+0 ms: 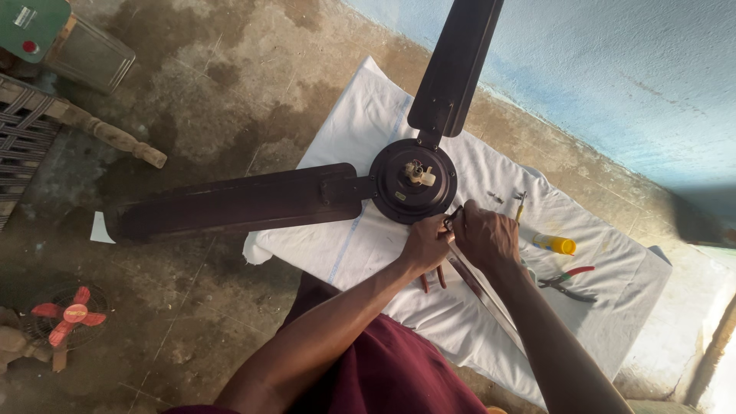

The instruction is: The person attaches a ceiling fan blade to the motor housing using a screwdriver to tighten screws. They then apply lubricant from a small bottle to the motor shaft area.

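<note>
Maroon garment at 6 o'clock, nearest the camera; both forearms run up from it toward frame centre. Left hand clenched on pliers: red handles poke out beneath the fist, jaws hidden. Right hand just beside it, touching it, fingers curled over the root of the third blade, which runs down toward 5 o'clock under the right forearm; whether it grips anything else, cannot tell. Both hands sit at the 5 o'clock edge of the hub, a dark round motor housing with a pale shaft stub at its centre. Fan lies on a white cloth spread over the concrete floor. One blade points to 9 o'clock, another to 12. On the cloth at 3 o'clock of the hands: yellow tube, second pliers with red-green handles, small screwdriver. Far at 8 o'clock, a small red fan. Blue wall at 1 o'clock.
</note>
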